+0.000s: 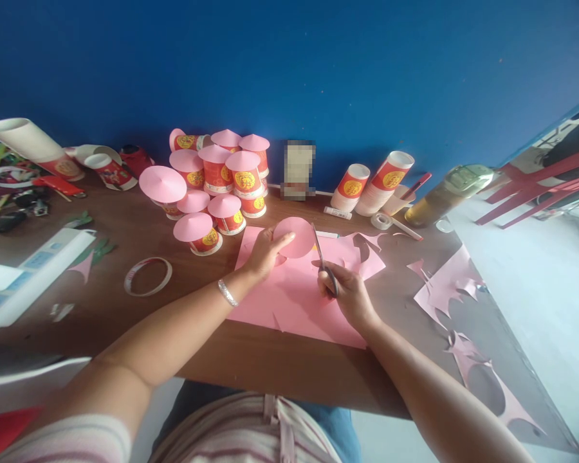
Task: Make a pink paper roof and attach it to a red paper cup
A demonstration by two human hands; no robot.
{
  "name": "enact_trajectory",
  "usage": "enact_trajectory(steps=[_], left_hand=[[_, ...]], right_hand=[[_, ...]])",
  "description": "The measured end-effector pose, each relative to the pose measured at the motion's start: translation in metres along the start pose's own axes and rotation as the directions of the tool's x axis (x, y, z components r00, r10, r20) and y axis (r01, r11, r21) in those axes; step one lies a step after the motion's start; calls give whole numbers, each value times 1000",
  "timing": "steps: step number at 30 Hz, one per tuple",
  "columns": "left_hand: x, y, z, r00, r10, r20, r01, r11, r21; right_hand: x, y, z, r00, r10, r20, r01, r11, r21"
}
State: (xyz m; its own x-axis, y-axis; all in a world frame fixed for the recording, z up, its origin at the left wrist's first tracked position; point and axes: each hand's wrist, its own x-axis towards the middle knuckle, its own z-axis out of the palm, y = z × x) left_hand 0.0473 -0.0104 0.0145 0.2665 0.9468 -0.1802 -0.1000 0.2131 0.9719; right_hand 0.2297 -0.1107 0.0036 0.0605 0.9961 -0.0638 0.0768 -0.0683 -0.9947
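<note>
A round pink paper disc is pinched at its left edge by my left hand. My right hand grips a pair of scissors, the blades pointing up and away, right at the disc's right edge. Whether the blades are parted is too small to tell. Both hands are above a large pink paper sheet that lies on the brown table. Curved pink offcuts rest on the sheet's far right corner.
Red paper cups with pink cone tops stand at the back left. Stacked cups, a tape roll and a bottle are at the back right. Pink scraps lie right; a tape ring and power strip lie left.
</note>
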Motion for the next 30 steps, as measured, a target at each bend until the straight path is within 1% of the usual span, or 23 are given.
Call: enact_trajectory(steps=[6, 8, 10, 12, 13, 15, 16, 18, 21, 25, 27, 30], left_hand=[[-2, 2, 0, 1000, 15, 5, -15, 999, 49], [-1, 1, 0, 1000, 28, 1, -28, 998, 59], [0, -1, -1, 997, 71, 8, -72, 996, 53], [2, -4, -1, 991, 129, 20, -129, 992, 7], [4, -5, -1, 988, 152, 25, -152, 988, -24], [6, -7, 0, 984, 175, 32, -172, 983, -70], [6, -8, 0, 983, 177, 37, -174, 982, -76], [6, -8, 0, 983, 175, 48, -171, 983, -71], [5, -7, 0, 987, 152, 55, -149, 987, -56], [3, -6, 0, 994, 90, 69, -86, 995, -50], [2, -7, 0, 995, 60, 79, -55, 996, -67], [3, -9, 1, 994, 35, 103, -24, 994, -109]], right_hand=[[-1, -1, 0, 1000, 3, -1, -3, 1000, -2], [-1, -1, 0, 1000, -16, -21, 17, 1000, 17], [0, 0, -1, 993, -83, -88, 90, 993, 73], [3, 3, -2, 969, -158, -191, 190, 968, 162], [5, 4, -3, 955, -176, -238, 228, 951, 211], [9, 6, -4, 940, -167, -298, 256, 922, 292], [10, 6, -4, 939, -151, -308, 250, 916, 315], [11, 7, -3, 945, -128, -301, 227, 918, 324], [8, 7, -1, 966, -98, -238, 166, 944, 284], [4, 7, -1, 986, -23, -165, 62, 970, 236], [3, 7, -2, 988, -5, -157, 42, 972, 231], [3, 8, -3, 990, -18, -138, 51, 969, 244]])
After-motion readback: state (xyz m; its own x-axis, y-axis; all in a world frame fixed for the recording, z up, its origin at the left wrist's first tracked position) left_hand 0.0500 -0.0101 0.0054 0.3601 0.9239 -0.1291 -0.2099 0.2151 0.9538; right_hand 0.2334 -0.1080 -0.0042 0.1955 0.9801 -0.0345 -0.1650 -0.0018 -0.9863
